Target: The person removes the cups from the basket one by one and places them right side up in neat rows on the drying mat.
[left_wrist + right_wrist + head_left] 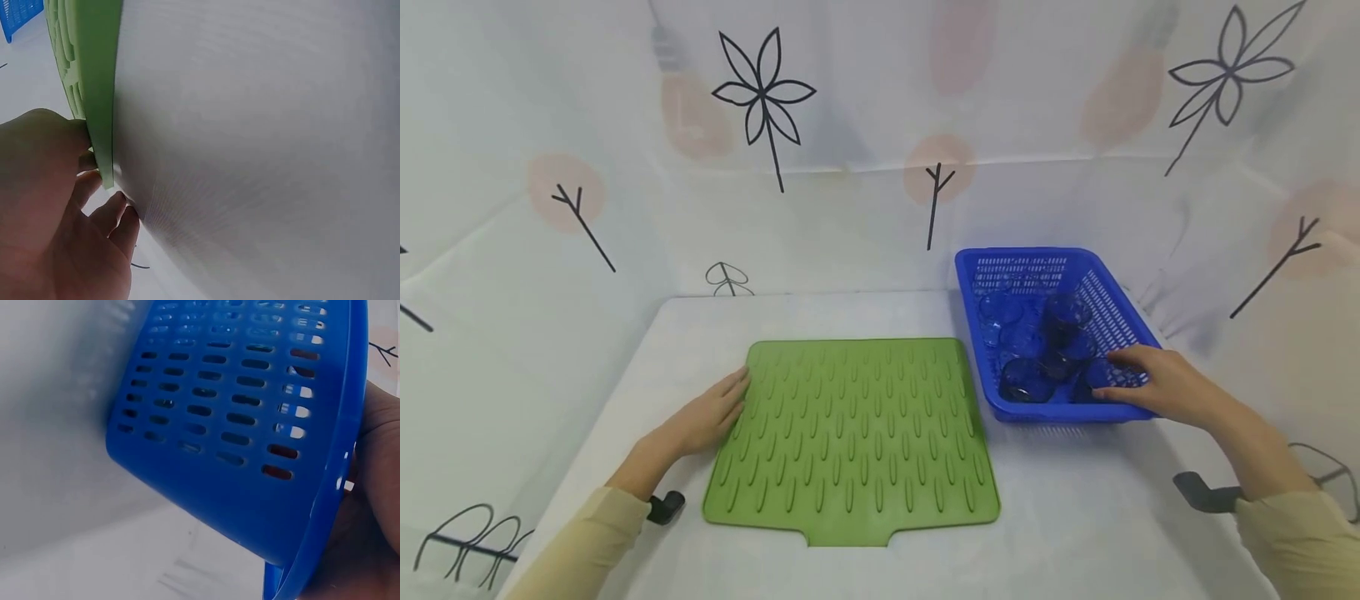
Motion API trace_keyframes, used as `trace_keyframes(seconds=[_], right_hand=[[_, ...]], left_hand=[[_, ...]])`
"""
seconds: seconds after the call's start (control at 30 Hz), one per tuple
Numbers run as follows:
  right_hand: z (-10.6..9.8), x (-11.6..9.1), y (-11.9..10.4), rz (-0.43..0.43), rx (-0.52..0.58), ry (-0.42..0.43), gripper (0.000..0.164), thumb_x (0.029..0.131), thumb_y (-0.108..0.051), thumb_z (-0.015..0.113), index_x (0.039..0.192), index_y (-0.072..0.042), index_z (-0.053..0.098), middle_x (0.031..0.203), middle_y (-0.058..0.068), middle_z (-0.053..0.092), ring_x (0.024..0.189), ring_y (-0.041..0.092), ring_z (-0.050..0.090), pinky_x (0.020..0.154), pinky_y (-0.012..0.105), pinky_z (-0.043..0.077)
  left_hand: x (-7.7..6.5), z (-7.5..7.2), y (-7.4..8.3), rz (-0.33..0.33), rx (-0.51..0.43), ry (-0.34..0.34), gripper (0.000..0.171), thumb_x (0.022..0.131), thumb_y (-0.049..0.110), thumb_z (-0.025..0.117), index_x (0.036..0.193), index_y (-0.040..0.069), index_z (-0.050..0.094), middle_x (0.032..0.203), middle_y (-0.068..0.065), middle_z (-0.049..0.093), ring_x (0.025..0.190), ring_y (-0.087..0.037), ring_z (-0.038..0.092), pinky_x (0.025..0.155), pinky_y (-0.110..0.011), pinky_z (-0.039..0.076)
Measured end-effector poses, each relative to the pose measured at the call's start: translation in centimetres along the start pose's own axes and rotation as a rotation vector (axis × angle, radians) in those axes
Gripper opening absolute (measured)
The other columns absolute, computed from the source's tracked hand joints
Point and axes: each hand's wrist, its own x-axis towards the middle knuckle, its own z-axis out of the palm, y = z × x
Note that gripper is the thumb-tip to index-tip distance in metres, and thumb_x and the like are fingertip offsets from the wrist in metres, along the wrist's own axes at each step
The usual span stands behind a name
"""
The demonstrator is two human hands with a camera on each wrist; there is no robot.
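A green drying mat [850, 417] with raised ridges lies on the white-covered table. Along its left edge rests my left hand [711, 417]; in the left wrist view the fingers [125, 231] are extended beside the mat's rim [99, 81]. To the right stands a blue perforated basket [1037, 411] holding several clear glasses [1026, 379]. My right hand [1157, 383] reaches over the basket's front right corner, thumb and fingers spread around a glass [1108, 377] inside. In the right wrist view, the basket wall [206, 456] hides that glass and most of the fingers.
A white cloth [850, 225] printed with flowers and twigs hangs behind and at both sides. The basket sits at the back right, close to the mat's right edge. White tabletop [940, 567] shows in front of the mat.
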Motion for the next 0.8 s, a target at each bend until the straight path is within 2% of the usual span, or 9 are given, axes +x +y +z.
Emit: trace_keyframes(seconds=[0.27, 0.4, 0.57, 0.7, 0.8], right_hand=[[0.4, 0.8, -0.7, 0.017, 0.054, -0.019, 0.067, 0.089, -0.031, 0.081, 0.13, 0.017, 0.058, 0.121, 0.036, 0.065, 0.11, 0.053, 0.062, 0.091, 0.069, 0.052], [0.4, 1.1, -0.4, 0.033, 0.052, -0.042, 0.072, 0.086, -0.034, 0.084, 0.13, 0.017, 0.057, 0.12, 0.035, 0.065, 0.11, 0.052, 0.062, 0.091, 0.069, 0.052], [0.0, 1.2, -0.3, 0.075, 0.063, -0.12, 0.08, 0.085, -0.034, 0.085, 0.131, 0.019, 0.048, 0.12, 0.037, 0.062, 0.11, 0.053, 0.06, 0.091, 0.069, 0.052], [-0.4, 1.2, -0.5, 0.131, 0.114, -0.189, 0.076, 0.087, -0.029, 0.082, 0.128, 0.019, 0.041, 0.118, 0.037, 0.058, 0.107, 0.051, 0.059, 0.09, 0.067, 0.052], [-0.6, 1.2, -0.5, 0.153, 0.128, -0.197, 0.073, 0.087, -0.028, 0.083, 0.125, 0.019, 0.042, 0.117, 0.036, 0.057, 0.106, 0.048, 0.059, 0.09, 0.066, 0.053]], left_hand=[[-0.1, -0.4, 0.1, 0.004, 0.04, 0.011, 0.054, 0.109, 0.013, 0.045, 0.156, -0.009, 0.03, 0.165, -0.024, 0.025, 0.15, -0.046, 0.028, 0.123, -0.058, 0.025], [-0.1, -0.4, 0.1, -0.002, 0.039, 0.011, 0.054, 0.109, 0.014, 0.045, 0.156, -0.009, 0.031, 0.165, -0.024, 0.025, 0.15, -0.046, 0.028, 0.122, -0.059, 0.025], [0.0, -0.2, 0.2, -0.005, 0.017, 0.001, 0.054, 0.109, 0.015, 0.045, 0.156, -0.009, 0.031, 0.165, -0.024, 0.026, 0.149, -0.047, 0.028, 0.122, -0.059, 0.025], [0.0, 0.0, 0.3, -0.005, 0.008, -0.002, 0.054, 0.109, 0.015, 0.044, 0.156, -0.008, 0.03, 0.165, -0.024, 0.025, 0.15, -0.047, 0.028, 0.122, -0.06, 0.025], [0.0, 0.0, 0.3, -0.001, 0.008, 0.003, 0.054, 0.109, 0.015, 0.045, 0.156, -0.008, 0.03, 0.165, -0.023, 0.025, 0.15, -0.046, 0.028, 0.122, -0.059, 0.025]])
